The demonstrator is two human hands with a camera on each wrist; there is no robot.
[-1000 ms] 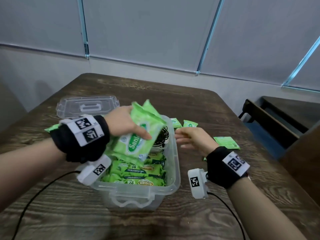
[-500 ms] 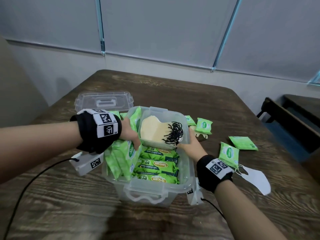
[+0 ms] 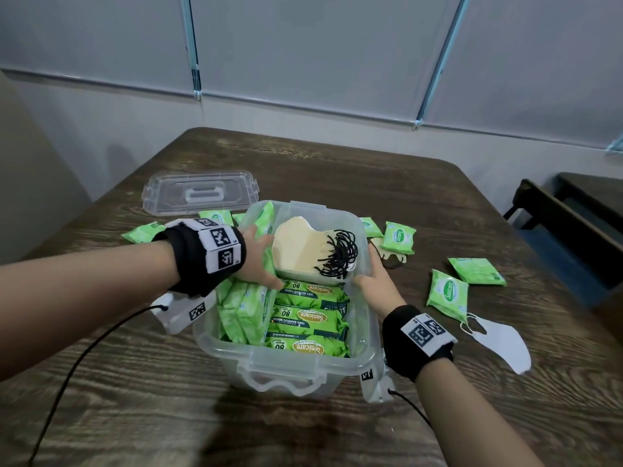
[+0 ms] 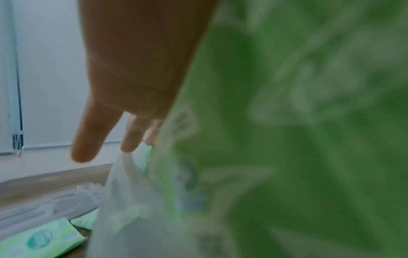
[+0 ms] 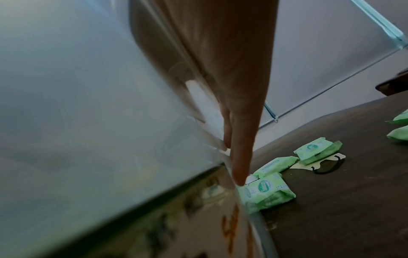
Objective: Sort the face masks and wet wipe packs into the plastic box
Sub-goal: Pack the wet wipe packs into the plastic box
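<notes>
The clear plastic box (image 3: pixel 279 360) stands mid-table. Flat green wet wipe packs (image 3: pixel 303 318) fill its middle, and cream face masks (image 3: pixel 300 251) with black loops lie at the far end. My left hand (image 3: pixel 259 261) is inside on the left, its straight fingers (image 4: pixel 132 69) pressing upright green packs (image 3: pixel 242 311) (image 4: pixel 287 122) against the left wall. My right hand (image 3: pixel 374 281) grips the right wall (image 5: pixel 88 104), thumb inside, fingers (image 5: pixel 240 139) outside. A white mask (image 3: pixel 502 342) lies on the table to the right.
The box lid (image 3: pixel 200 197) (image 4: pixel 44 206) lies behind on the left, with loose packs (image 3: pixel 145 232) near it. More packs (image 3: pixel 446 294) (image 5: pixel 264 192) and a cream mask (image 5: pixel 326 165) lie right of the box. A dark bench (image 3: pixel 573 224) stands beyond the table's right edge.
My left hand lowered a green pack from above the box down along its left wall. My right hand moved from the table to the box's right wall.
</notes>
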